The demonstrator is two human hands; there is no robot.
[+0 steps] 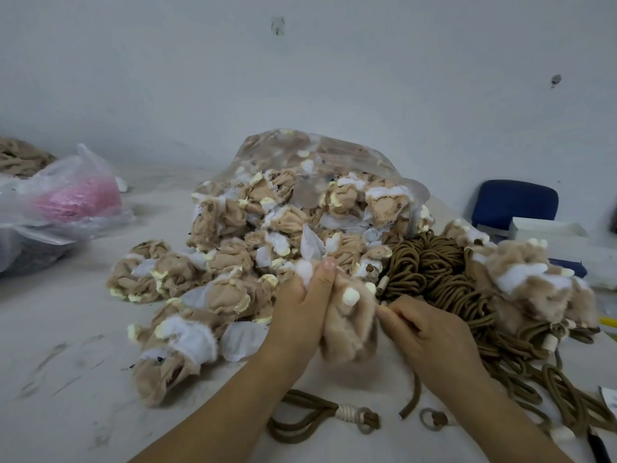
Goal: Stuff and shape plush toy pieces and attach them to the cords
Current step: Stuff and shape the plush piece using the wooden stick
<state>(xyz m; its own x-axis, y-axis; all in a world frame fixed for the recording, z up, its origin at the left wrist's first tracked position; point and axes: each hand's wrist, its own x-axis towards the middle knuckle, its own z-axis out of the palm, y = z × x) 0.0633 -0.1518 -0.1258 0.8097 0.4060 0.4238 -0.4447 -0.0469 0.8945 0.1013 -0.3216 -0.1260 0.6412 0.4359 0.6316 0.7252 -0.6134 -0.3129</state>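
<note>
**Inspector:** What is hidden or cut off?

**Assistant:** Far left of the fingers, a tan heap (20, 158) runs out of frame. The left hand (300, 305) covers much of the plush piece (350, 329). The fingertips of the right hand (424, 332) are tucked out of sight against its edge. A dark tool (597, 446) at the lower right corner is cut off, and its kind cannot be told.

**Inspector:** Surroundings?

**Assistant:** On the worktop (83, 329), well left of the fingers, lies a thin plastic bag (76, 198) with pink contents. Beyond and left of the fingers, a pile of plush shells (233, 262), tan and white, spills from a clear bag (334, 155) right up to the left fingertips. Nearer the person than the fingers lie a looped cord (320, 416) with pale binding and a loose cord end (412, 399). Just beyond the right fingers sits a bundle of brown cords (430, 265). Farther right, fluffy plush pieces (534, 282) lie over more cord. A blue chair (516, 203) stands behind them.

**Inspector:** The piece itself?

**Assistant:** It is held between both hands, in front of the pile. The left fingers (325, 279) curl round its upper left side, pressed together with the thumb at a tuft of white stuffing (305, 272). The right fingers (404, 315) are curled and pinch its right edge. The piece is tan, fuzzy and limp, with a small white pompom (351, 297) near the top.
</note>
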